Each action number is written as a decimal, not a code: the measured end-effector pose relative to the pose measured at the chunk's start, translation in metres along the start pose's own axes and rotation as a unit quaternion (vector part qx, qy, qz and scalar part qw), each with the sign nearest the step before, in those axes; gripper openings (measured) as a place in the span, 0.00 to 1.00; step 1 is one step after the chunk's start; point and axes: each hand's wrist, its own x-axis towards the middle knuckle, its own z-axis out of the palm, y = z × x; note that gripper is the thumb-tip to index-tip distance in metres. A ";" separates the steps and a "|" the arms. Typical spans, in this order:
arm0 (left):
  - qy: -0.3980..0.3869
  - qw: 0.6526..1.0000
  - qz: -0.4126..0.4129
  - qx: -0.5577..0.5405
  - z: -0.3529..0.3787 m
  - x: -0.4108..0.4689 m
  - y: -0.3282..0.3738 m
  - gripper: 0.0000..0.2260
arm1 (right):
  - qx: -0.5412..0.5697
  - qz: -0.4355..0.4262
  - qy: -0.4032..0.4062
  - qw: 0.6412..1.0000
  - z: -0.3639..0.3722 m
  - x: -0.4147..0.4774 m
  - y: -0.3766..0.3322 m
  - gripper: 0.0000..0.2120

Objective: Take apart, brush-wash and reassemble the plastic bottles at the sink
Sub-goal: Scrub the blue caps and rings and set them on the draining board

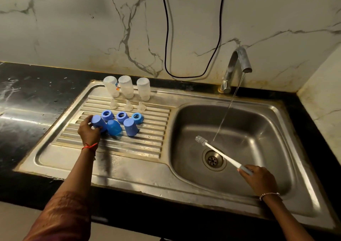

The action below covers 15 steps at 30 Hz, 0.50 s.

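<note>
Three bottle bodies point(126, 86): clear plastic, mouth-down, side by side in a row at the back of the drainboard point(129, 146).
Teats point(128, 105): three, clear, in a row just in front of the bottle bodies.
Collar rings point(122, 116): three, blue, in the next row forward.
Caps: three, blue, front row. The middle cap point(113, 127) and right cap point(130, 127) stand on the ribs.
Left hand point(89, 132): grip closed round the left cap point(98, 123), which is tilted, at the drainboard's left side.
Right hand point(260, 178): grip clenched on the handle end of the bottle brush point(221, 154), held over the basin point(258, 130).
Brush head point(201, 140): up and left of the drain point(214, 160), just beside the falling water. Contact unclear.
Tap point(238, 63): running, with a thin stream point(228, 108) dropping into the basin.
Counter point(27, 111): black, surrounding the sink.
Cable point(167, 37): black, looped against the marble wall.
</note>
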 end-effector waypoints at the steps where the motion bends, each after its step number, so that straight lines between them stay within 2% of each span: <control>1: -0.002 1.000 -0.001 0.009 0.000 0.000 0.002 0.25 | 0.000 0.001 -0.001 1.000 0.000 0.000 0.000 0.09; 7: 0.002 1.000 -0.015 0.027 0.001 -0.004 0.013 0.26 | -0.007 0.003 -0.002 1.000 0.001 0.000 0.000 0.10; 11: 0.005 0.999 -0.041 0.005 -0.003 -0.008 0.018 0.31 | -0.002 -0.003 0.002 1.000 0.001 0.002 0.000 0.10; 13: 0.053 0.998 -0.032 0.015 -0.003 -0.012 0.023 0.32 | 0.000 -0.008 0.001 1.000 0.001 0.002 0.001 0.09; 15: 0.127 0.992 0.012 0.010 -0.001 -0.016 0.034 0.30 | 0.005 -0.006 0.004 1.000 0.002 0.002 0.002 0.09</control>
